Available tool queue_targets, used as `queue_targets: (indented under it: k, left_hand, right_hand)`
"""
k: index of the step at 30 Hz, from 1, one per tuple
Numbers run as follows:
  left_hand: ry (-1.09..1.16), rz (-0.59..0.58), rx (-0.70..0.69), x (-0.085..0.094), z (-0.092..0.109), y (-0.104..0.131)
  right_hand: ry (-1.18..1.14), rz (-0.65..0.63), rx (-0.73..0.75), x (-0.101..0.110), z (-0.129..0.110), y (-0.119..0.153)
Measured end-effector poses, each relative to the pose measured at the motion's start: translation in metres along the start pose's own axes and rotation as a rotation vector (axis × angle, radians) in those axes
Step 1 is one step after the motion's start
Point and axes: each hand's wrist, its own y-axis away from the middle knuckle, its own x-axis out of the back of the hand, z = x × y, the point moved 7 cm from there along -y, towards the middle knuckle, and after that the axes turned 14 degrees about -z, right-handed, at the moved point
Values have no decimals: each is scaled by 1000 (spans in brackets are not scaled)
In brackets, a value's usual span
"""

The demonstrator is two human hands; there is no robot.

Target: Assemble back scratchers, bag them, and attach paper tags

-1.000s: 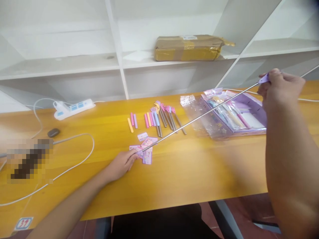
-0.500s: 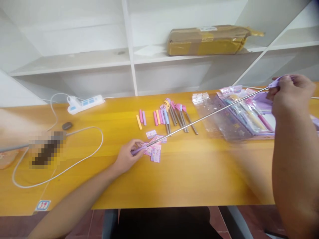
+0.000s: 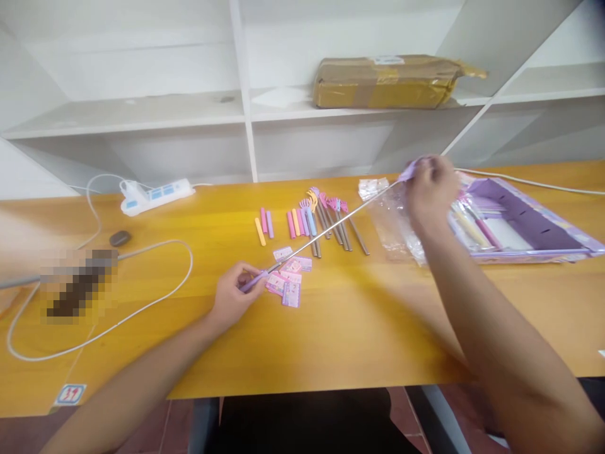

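Note:
A telescopic back scratcher (image 3: 338, 222) with a thin metal rod stretches between my hands, rising to the right. My left hand (image 3: 237, 291) grips its purple handle low over the table. My right hand (image 3: 431, 189) is closed round the purple head at the other end, over the clear plastic bags. Below the rod lie small pink and purple printed cards (image 3: 290, 293). Several claw-shaped scratcher heads on metal rods (image 3: 343, 234) lie behind it, beside coloured handle sleeves (image 3: 297, 223). A few more pink, purple and yellow sleeves (image 3: 265, 224) are further left.
On the right, a purple open box (image 3: 529, 255) holds bagged scratchers. Clear plastic bags (image 3: 390, 221) lie at its left. A white power strip (image 3: 158, 195), a white cable (image 3: 142, 315) and a small dark object (image 3: 120, 238) are on the left. A taped parcel (image 3: 385, 85) sits on the shelf.
My right hand has moved left and closer to my left hand, so the rod between them is shorter. Both hands keep their hold. More of the purple box now shows.

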Motion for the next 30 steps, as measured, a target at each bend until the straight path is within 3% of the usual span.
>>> queue_targets:
  k: [1,4,6,8,10,20,30]
  left_hand:
    - [23,11,-1,1,0,0]
    - [60,42,-17,2,-1,-1]
    - [52,61,-46,4,1,-1]
    - [32,74,-80,5,4,0]
    - [6,68,-92,4,6,0]
    - [31,-105,135,-6,-6,-5]
    - [-34,-121,80,-8,5,-2]
  right_hand:
    - [-11,-53,11,-16,-17,20]
    - [-78,-406,152,-77,-75,93]
    - [-117,-509,220,-103,-102,141]
    - [-103,-577,285,-121,-116,177]
    - [-106,-617,294,-130,-115,197]
    - [-458,-769,192,-154,-76,190]
    - [-551,-870,241,-157,-81,196]
